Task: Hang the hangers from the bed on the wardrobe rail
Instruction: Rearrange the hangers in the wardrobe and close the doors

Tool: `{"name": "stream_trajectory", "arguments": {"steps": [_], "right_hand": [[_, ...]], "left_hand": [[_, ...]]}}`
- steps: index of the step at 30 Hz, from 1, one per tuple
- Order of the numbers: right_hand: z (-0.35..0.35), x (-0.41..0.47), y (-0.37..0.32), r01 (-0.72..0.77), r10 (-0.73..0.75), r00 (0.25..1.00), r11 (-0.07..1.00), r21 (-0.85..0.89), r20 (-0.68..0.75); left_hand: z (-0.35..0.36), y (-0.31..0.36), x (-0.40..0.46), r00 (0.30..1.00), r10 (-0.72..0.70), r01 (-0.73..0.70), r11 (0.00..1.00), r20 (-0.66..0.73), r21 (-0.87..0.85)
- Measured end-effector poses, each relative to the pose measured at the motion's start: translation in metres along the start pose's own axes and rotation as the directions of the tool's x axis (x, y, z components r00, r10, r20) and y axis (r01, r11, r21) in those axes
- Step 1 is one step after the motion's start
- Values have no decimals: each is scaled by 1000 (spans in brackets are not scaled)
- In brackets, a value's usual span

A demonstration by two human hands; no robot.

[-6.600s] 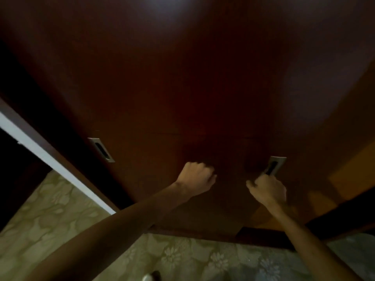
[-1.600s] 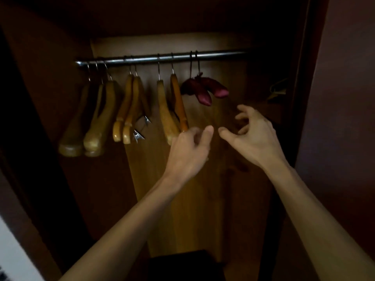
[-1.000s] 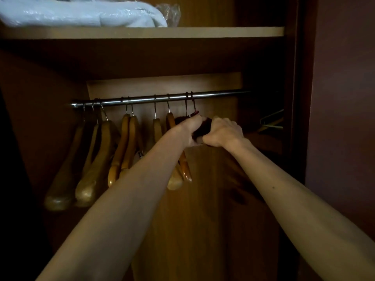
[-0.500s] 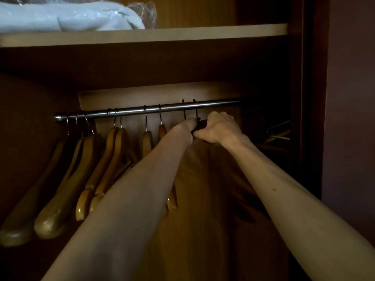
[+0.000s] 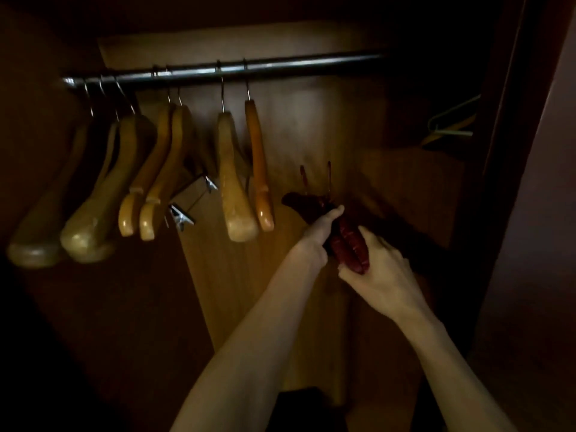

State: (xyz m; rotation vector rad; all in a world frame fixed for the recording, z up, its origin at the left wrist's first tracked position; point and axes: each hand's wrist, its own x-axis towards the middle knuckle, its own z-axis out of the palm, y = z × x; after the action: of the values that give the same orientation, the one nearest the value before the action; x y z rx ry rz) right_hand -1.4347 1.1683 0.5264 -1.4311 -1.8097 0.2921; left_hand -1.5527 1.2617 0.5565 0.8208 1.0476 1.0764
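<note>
Lower centre of the frame: left hand [image 5: 322, 227] and right hand [image 5: 378, 269] both grip two dark red hangers [image 5: 346, 241], hooks up, well below the rail [image 5: 224, 71]. Upper left: wooden hangers [image 5: 237, 179] already hang. The red pair is judged not yet hung.

The wardrobe's back panel [image 5: 305, 126] is pale wood, lit in a strip down its middle and dark toward both sides. Low on the right stands an inner wooden box [image 5: 411, 188]. A few thin hangers [image 5: 452, 127] lie on it in the far corner. A dark reddish door [image 5: 545, 213] fills the right edge. Something black [image 5: 307, 397] sits at the bottom, too dim to identify.
</note>
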Motion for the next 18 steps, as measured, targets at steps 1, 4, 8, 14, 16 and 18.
{"name": "stream_trajectory", "arguments": {"steps": [1, 4, 8, 14, 16, 18], "right_hand": [[5, -11, 10, -21, 10, 995, 994, 105, 104], [15, -36, 29, -210, 55, 905, 920, 330, 422], [34, -37, 50, -159, 43, 888, 963, 218, 458], [77, -17, 39, 187, -131, 891, 978, -89, 435], [88, -16, 35, 262, -169, 861, 956, -133, 480], [97, -22, 33, 238, -155, 865, 964, -117, 478]], "left_hand": [[-12, -15, -3, 999, -3, 3, 1000, -38, 10], [-60, -55, -15, 991, -33, 40, 998, -133, 49], [-119, -83, -46, 989, -146, 146, 954, -19, 261], [-190, -92, -79, 905, -400, 233, 749, 143, 621], [-203, -89, -82, 881, -443, 193, 656, 166, 730], [-216, -82, -82, 843, -501, 162, 584, 196, 796]]}}
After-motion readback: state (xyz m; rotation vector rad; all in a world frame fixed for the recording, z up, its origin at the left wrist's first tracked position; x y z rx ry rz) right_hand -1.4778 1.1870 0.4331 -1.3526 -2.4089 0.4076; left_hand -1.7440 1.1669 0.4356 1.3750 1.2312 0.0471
